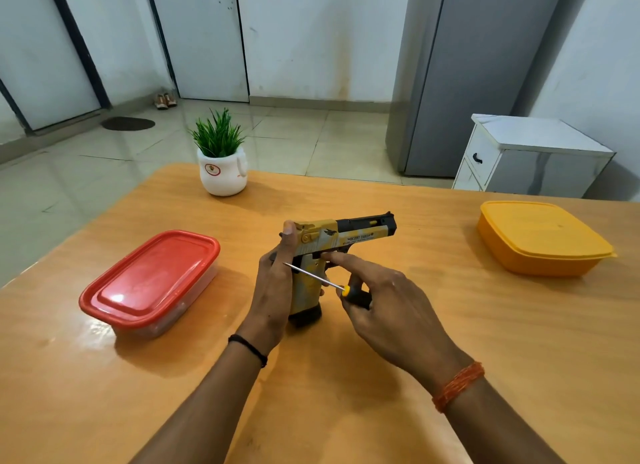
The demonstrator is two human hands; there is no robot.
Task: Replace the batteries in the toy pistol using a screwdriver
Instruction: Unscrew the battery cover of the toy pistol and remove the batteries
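Observation:
A yellow, grey and black toy pistol (341, 236) stands upright on its grip at the middle of the wooden table (311, 394), barrel pointing right. My left hand (273, 290) grips the back of the pistol's grip, thumb up by the hammer. My right hand (381, 304) holds a small screwdriver (320, 280) by its black and yellow handle, with the thin shaft pointing left across the pistol's grip. The right index finger stretches out and touches the frame near the trigger.
A clear box with a red lid (152, 280) lies on the left of the table. A closed orange box (540, 236) sits at the right. A white pot with a green plant (221, 162) stands at the far edge.

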